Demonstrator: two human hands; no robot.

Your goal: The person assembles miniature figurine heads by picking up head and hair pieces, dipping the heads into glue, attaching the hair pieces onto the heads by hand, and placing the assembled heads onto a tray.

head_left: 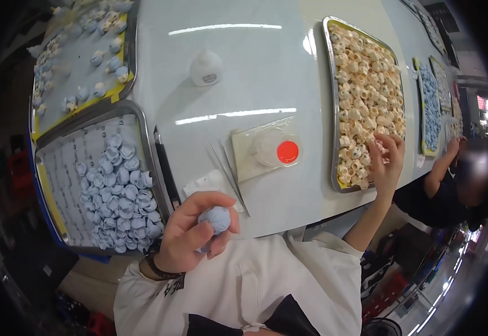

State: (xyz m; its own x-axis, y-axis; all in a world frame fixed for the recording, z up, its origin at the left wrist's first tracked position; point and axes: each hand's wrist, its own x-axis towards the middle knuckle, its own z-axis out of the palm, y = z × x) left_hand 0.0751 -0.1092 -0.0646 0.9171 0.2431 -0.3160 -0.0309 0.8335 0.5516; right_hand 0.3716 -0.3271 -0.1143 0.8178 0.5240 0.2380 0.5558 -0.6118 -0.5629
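Observation:
In the head view, my left hand (185, 238) is closed around a rounded light-blue piece (216, 219) with a folded, petal-like surface. More blue shows lower between the same fingers, too covered to tell if it is a second piece. Off to the right, my right hand (388, 159) reaches over the near end of a tray (333, 101) heaped with small cream hollow pieces (367, 84). Its fingers are bent in among the pieces, and what they pinch is hidden. Left of my left hand, a metal tray (64, 168) holds many loose blue petal-like pieces (120, 201).
Tweezers (230, 173) lie beside a white tissue (207, 183) and a clear-wrapped pad bearing a round container with a red disc (287, 151). Farther back stand a white bottle (206, 68) and a tray of blue-and-cream assembled pieces (98, 59). Another person (451, 185) works at right.

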